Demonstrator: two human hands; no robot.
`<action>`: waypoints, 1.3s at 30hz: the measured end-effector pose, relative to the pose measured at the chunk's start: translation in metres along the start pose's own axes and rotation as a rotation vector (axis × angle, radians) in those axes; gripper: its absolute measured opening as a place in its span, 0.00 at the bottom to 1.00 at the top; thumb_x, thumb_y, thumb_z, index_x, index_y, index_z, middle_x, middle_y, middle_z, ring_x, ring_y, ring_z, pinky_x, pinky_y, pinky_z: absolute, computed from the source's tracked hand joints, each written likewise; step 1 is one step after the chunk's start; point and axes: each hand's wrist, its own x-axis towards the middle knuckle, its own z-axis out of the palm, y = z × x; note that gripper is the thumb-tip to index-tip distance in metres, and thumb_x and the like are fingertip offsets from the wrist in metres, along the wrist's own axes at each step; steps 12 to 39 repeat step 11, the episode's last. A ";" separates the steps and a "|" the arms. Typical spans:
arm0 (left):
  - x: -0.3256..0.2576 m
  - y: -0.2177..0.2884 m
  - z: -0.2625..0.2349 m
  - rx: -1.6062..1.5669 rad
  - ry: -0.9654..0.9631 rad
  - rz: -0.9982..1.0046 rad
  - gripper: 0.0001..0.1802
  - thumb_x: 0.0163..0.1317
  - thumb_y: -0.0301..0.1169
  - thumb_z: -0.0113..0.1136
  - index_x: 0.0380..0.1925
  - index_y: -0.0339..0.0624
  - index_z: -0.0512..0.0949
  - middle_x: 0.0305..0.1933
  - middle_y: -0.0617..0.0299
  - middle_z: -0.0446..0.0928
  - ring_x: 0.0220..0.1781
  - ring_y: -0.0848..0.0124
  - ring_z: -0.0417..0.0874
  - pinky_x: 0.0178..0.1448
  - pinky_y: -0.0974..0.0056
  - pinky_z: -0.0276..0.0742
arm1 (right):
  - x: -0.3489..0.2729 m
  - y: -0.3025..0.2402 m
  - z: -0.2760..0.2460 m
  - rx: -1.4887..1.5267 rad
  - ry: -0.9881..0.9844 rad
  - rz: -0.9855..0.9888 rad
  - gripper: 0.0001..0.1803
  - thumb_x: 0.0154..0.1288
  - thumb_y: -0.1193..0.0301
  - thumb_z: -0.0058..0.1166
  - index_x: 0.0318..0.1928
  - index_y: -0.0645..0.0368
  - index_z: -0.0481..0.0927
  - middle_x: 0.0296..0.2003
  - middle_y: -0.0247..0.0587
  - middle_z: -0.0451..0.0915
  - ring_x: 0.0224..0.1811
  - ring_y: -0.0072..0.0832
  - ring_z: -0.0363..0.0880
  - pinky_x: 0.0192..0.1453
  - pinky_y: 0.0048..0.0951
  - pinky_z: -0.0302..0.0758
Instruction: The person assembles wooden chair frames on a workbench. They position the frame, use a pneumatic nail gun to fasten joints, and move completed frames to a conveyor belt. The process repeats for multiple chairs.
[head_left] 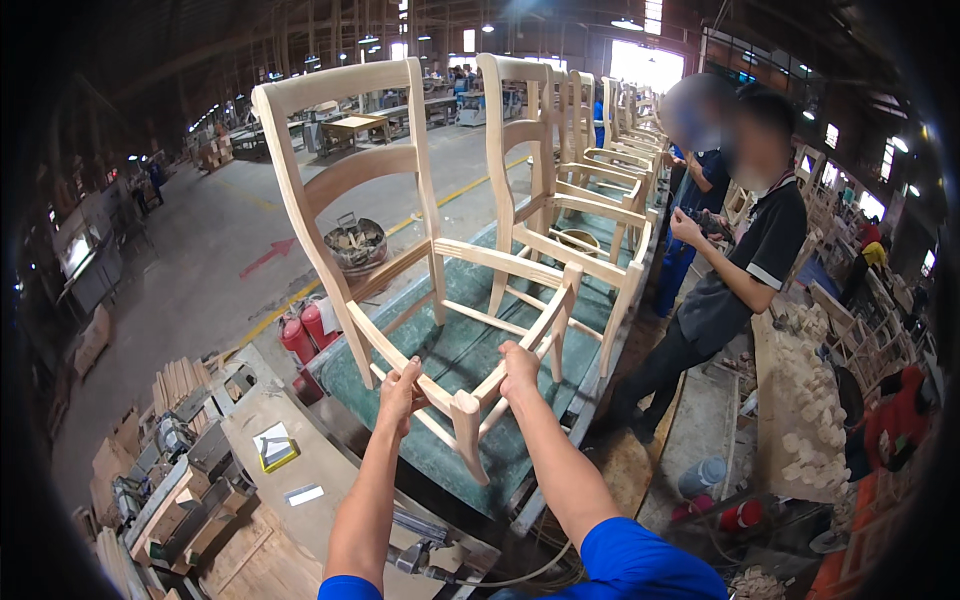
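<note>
An unfinished wooden chair frame (403, 160) with a ladder back and no seat stands on a long green bench top (480, 380). Its nearest corner leg (466, 430) points toward me. On the left seat rail close to that corner, my left hand (401, 395) is closed round the wood. My right hand (519, 372) grips the right-hand seat rail on the other side of the same leg. Behind it, a second chair frame (515, 140) of the same kind heads a row of several more receding along the bench.
Left of me is a workbench (330, 440) with a yellow-edged pad (275, 447) and an air tool (425, 560). Red fire extinguishers (297, 340) and a scrap-filled basket (356, 245) stand beyond. Two people (745, 240) stand right of the bench, near a board of wood pieces (810, 410).
</note>
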 end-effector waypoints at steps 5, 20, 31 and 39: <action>-0.044 -0.022 -0.033 0.103 -0.019 0.000 0.23 0.71 0.51 0.64 0.51 0.46 0.79 0.37 0.64 0.82 0.35 0.72 0.86 0.38 0.63 0.85 | 0.006 0.005 -0.005 0.014 -0.086 -0.030 0.26 0.54 0.71 0.71 0.51 0.70 0.78 0.40 0.41 0.78 0.42 0.33 0.79 0.49 0.37 0.77; -0.209 -0.072 -0.146 0.138 0.096 -0.119 0.23 0.72 0.45 0.66 0.57 0.42 0.77 0.43 0.59 0.83 0.38 0.71 0.86 0.40 0.65 0.86 | -0.077 0.024 -0.013 -0.133 -0.339 0.124 0.34 0.63 0.53 0.72 0.59 0.65 0.79 0.43 0.42 0.80 0.47 0.33 0.81 0.50 0.38 0.80; -0.209 -0.072 -0.146 0.138 0.096 -0.119 0.23 0.72 0.45 0.66 0.57 0.42 0.77 0.43 0.59 0.83 0.38 0.71 0.86 0.40 0.65 0.86 | -0.077 0.024 -0.013 -0.133 -0.339 0.124 0.34 0.63 0.53 0.72 0.59 0.65 0.79 0.43 0.42 0.80 0.47 0.33 0.81 0.50 0.38 0.80; -0.209 -0.072 -0.146 0.138 0.096 -0.119 0.23 0.72 0.45 0.66 0.57 0.42 0.77 0.43 0.59 0.83 0.38 0.71 0.86 0.40 0.65 0.86 | -0.077 0.024 -0.013 -0.133 -0.339 0.124 0.34 0.63 0.53 0.72 0.59 0.65 0.79 0.43 0.42 0.80 0.47 0.33 0.81 0.50 0.38 0.80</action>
